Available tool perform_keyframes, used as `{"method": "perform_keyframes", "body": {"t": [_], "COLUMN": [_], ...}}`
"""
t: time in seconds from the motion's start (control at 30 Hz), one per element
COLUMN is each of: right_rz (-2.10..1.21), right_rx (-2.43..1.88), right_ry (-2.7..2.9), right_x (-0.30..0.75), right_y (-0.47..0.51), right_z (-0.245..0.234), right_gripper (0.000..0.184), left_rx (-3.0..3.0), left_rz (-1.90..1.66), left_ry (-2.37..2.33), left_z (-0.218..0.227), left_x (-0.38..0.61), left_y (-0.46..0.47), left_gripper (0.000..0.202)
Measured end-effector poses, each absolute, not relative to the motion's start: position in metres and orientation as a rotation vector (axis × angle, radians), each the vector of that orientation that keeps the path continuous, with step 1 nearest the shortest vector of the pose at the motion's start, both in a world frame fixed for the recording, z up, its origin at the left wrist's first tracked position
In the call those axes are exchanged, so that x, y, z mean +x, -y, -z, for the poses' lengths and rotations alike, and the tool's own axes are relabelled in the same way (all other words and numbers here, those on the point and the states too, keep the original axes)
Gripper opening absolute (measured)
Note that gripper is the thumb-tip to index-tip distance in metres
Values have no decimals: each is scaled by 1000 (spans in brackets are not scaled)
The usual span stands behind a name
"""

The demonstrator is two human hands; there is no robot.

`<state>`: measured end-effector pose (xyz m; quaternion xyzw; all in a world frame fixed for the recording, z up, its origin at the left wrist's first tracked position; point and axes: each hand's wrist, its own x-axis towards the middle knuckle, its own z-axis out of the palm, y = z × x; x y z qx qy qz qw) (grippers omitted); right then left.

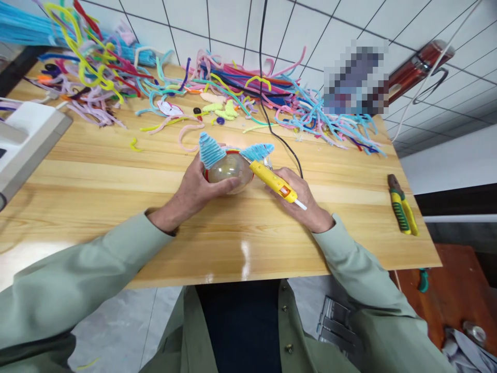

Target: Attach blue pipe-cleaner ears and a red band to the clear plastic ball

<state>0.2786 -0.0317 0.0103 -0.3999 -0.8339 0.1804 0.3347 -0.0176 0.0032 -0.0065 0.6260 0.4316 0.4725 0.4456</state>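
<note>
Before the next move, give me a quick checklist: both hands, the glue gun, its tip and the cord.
1. Left hand has a grip on the clear rounded piece: ok, thumb across its front.
2. Right hand holds the yellow glue gun: ok.
3. White glue stick in the gun: ok, its end sticks out the back.
4. Gun tip touching the right blue pointed piece: cannot tell; it overlaps the base in view.
5. Black cord free of the right hand: cannot tell; it runs down to the hand's outline.
6. Pliers out of the way: ok, far right on the table.
</note>
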Motion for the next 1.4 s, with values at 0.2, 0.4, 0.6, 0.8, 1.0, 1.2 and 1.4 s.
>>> {"method": "perform_keyframes", "body": {"t": [0.2, 0.4, 0.6, 0.8, 1.0, 1.2, 1.4], "right_rz": [-530, -502, -495, -537, -514, -497, -460], "right_rx": [-1070, -1045, -1027, -994, -988, -994, -996], "right_ry": [2141, 2140, 2164, 2163, 2167, 2167, 2148], "right_x": [277, 276, 275, 273, 271, 272, 273], "right_y": [32, 34, 33, 34, 34, 33, 34], "right_z": [-12, -12, -14, -16, -17, -14, -8], "right_gripper": [18, 15, 16, 12, 5, 8, 12], "left_rx": [1520, 1514, 1565, 1496, 1462, 1418, 1344], "left_rz": [-1163, -1152, -1147, -1147, -1158, -1164, -1171], "left_ry": [-1046, -1035, -1043, -1039, -1048, -1048, -1073], "left_z": [9, 7, 7, 6, -4, -6, 1], "left_x": [-18, -19, -20, -18, -16, -17, -20], "left_y": [-5, -6, -6, -5, -3, -3, -5], "left_gripper": [85, 83, 83, 86, 81, 84, 80]}}
